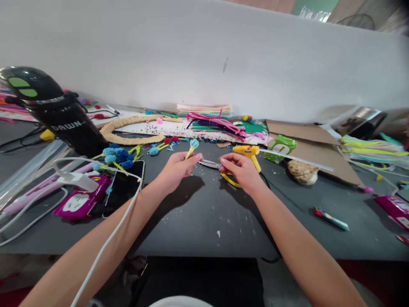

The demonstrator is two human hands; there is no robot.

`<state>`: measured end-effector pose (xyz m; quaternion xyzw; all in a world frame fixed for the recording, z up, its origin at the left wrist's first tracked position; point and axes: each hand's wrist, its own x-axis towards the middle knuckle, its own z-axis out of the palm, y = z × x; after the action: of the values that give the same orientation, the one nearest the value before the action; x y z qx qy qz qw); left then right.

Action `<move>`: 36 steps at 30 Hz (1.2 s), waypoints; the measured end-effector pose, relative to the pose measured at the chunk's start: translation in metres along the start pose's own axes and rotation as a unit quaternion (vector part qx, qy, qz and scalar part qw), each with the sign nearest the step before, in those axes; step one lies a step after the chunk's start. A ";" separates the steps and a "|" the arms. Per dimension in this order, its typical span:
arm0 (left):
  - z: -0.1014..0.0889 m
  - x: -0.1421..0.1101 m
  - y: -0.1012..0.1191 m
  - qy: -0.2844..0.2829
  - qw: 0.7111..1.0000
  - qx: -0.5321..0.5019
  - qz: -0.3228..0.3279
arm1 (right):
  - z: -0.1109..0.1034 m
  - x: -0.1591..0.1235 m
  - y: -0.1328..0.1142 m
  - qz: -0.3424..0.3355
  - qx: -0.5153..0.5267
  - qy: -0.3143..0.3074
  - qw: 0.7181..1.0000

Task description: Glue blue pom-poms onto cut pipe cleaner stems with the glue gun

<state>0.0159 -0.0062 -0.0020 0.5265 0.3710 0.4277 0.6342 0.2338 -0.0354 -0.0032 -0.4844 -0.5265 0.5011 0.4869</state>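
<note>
My left hand [179, 169] pinches the yellow stem of a small pipe-cleaner flower [194, 145] with a light blue head, held upright above the table. My right hand [239, 169] is closed around a pair of scissors [211, 164] near the pivot. Their metal blades point left, with the tips close to my left fingertips, and a yellow handle loop shows below the hand. Behind the right hand lies a yellow glue gun [247, 150] with a clear glue stick [297, 160] at its back. More blue pipe-cleaner flowers [118, 157] lie to the left.
A black bottle [72, 123] stands at the left, near a purple power strip [84, 198] and a phone [124, 187]. A white cable [118, 226] crosses over my left forearm. At the back are a wrapped ring [111, 132] and cardboard [319, 155]. A pen-like tube [330, 218] lies right.
</note>
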 end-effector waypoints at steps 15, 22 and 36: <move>0.003 -0.003 0.003 -0.071 0.996 -0.030 -0.041 | 0.018 -0.009 0.003 -0.216 -0.230 -0.005 0.949; 0.006 -0.004 0.001 -0.088 0.994 -0.020 -0.054 | 0.024 -0.008 0.009 -0.237 -0.228 0.027 0.944; 0.004 -0.004 0.003 -0.105 0.993 -0.026 -0.056 | 0.020 -0.008 0.004 -0.221 -0.199 0.062 0.953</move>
<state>0.0173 -0.0107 0.0017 0.5304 0.3198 0.3433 0.7061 0.2148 -0.0444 -0.0077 -0.4727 -0.6782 0.2350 0.5112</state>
